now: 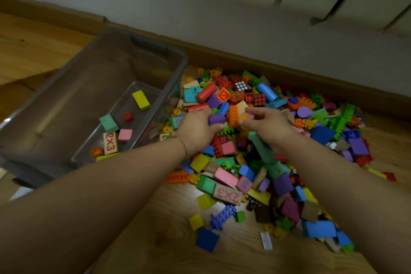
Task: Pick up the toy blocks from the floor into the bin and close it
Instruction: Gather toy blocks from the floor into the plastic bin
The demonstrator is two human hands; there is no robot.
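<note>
The left hand (196, 128) is curled around a purple rounded toy block (216, 119), thumb under it and fingers over its far side, at the near-left edge of a heap of many-coloured plastic and wooden toy blocks (289, 162) spread on the wooden plank floor (155, 240). A thin gold bracelet (181, 142) circles that wrist. Just to the right of it, the right hand (266, 124) reaches in with fingers bent and pinched on a small yellow and pink piece (245, 116); an orange studded brick (233, 115) stands between the two hands. Left of the left hand sits the clear grey plastic bin (169, 55), open, holding a few blocks: a yellow one (141, 100), a green one (109, 123), a pink one (125, 135) and a wooden tile printed 2x3 (110, 143). Beyond both hands lies a red cylinder (206, 93).
</note>
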